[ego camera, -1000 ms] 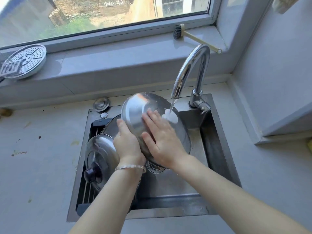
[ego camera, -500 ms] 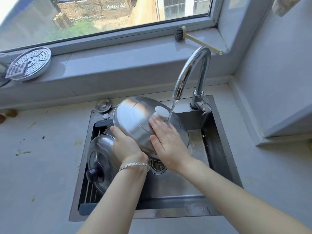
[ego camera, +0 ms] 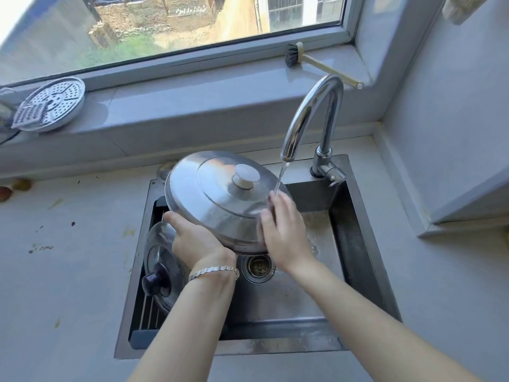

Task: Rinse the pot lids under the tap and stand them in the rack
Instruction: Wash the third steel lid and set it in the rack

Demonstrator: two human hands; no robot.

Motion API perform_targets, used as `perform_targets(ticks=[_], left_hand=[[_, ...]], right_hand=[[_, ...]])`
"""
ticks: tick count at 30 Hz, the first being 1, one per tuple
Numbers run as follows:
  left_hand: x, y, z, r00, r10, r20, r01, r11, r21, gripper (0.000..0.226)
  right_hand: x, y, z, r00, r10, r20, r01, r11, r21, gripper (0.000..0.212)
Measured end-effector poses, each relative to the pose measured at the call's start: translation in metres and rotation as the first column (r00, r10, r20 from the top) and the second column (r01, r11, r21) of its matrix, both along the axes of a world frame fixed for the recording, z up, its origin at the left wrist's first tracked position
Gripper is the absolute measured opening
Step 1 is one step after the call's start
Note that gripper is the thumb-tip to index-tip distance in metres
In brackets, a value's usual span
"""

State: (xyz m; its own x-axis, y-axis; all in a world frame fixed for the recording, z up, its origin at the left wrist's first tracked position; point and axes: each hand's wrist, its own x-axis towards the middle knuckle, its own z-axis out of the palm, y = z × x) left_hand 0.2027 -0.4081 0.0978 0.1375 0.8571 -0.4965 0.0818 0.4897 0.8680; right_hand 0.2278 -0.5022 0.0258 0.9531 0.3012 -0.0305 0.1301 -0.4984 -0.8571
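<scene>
A large steel lid point(ego camera: 217, 199) with a pale knob is held tilted over the sink point(ego camera: 366, 252), top side up. My left hand point(ego camera: 198, 241) grips its near-left rim from below. My right hand point(ego camera: 283, 232) lies on the lid's right edge with blurred, fairly straight fingers, under the thin stream from the tap point(ego camera: 311, 114). A second lid point(ego camera: 159, 266), glass with a dark knob, stands in the wire rack point(ego camera: 146, 312) at the sink's left side, partly hidden by my left wrist.
The drain strainer point(ego camera: 257, 267) shows below the held lid. A perforated steamer plate point(ego camera: 52, 103) and a dish brush point(ego camera: 316, 63) lie on the window sill. Grey counter surrounds the sink, with small scraps at the left. A wall ledge juts out at right.
The steel lid has been turned so its knobbed top now faces up. My right hand slid from the lid's middle to its right edge. The view shifted slightly.
</scene>
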Motion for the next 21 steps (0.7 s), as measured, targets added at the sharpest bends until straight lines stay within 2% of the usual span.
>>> perform_targets(ticks=[2,3,5,7,8,10,12,13,15,18,19,21], left_hand=[[-0.002,-0.002,-0.001,1.000,-0.025,-0.008,0.026,0.999,0.044,0.043],[-0.002,-0.002,-0.002,0.999,-0.037,-0.028,0.039,0.998,0.055,0.043],[0.000,0.000,-0.004,0.998,-0.046,-0.036,0.047,0.998,0.046,0.040],[0.001,0.001,-0.007,0.997,-0.066,-0.025,0.067,0.997,0.035,0.038],[0.001,-0.001,-0.007,0.995,-0.096,-0.019,0.097,0.994,0.042,0.037],[-0.003,-0.004,-0.007,0.984,-0.177,0.014,0.177,0.983,0.048,0.038],[-0.010,-0.006,-0.011,0.956,-0.287,0.058,0.287,0.958,0.007,0.040],[-0.013,-0.005,-0.013,0.937,-0.340,0.079,0.342,0.939,-0.019,0.039],[-0.020,0.001,-0.017,0.893,-0.441,0.094,0.447,0.892,-0.067,0.042],[-0.024,0.011,-0.020,0.866,-0.496,0.063,0.500,0.859,-0.109,0.047],[-0.024,0.014,-0.019,0.869,-0.491,0.066,0.496,0.861,-0.117,0.047],[-0.021,0.020,-0.019,0.883,-0.463,0.082,0.470,0.874,-0.128,0.046]], right_hand=[[0.016,-0.005,-0.003,0.968,-0.036,-0.250,0.037,0.999,0.001,0.054],[0.017,-0.006,-0.004,0.966,-0.024,-0.258,0.016,0.999,-0.037,0.054],[0.002,-0.005,0.001,0.988,0.080,-0.131,-0.099,0.984,-0.145,0.058],[-0.018,-0.002,0.005,0.979,0.202,0.006,-0.199,0.966,-0.166,0.066],[-0.022,-0.002,0.003,0.977,0.214,0.011,-0.210,0.966,-0.154,0.066],[-0.003,-0.007,-0.008,0.992,0.079,-0.098,-0.092,0.986,-0.137,0.060],[0.030,-0.018,-0.023,0.965,-0.074,-0.251,0.034,0.987,-0.158,0.051],[0.045,-0.023,-0.030,0.944,-0.103,-0.313,0.061,0.988,-0.140,0.046],[0.071,-0.033,-0.037,0.936,-0.099,-0.339,0.074,0.994,-0.086,0.028],[0.090,-0.045,-0.020,0.905,-0.090,-0.416,0.108,0.994,0.018,0.030],[0.091,-0.047,-0.014,0.916,-0.072,-0.395,0.088,0.996,0.021,0.030],[0.084,-0.047,-0.004,0.972,-0.065,-0.225,0.066,0.998,-0.002,0.026]])
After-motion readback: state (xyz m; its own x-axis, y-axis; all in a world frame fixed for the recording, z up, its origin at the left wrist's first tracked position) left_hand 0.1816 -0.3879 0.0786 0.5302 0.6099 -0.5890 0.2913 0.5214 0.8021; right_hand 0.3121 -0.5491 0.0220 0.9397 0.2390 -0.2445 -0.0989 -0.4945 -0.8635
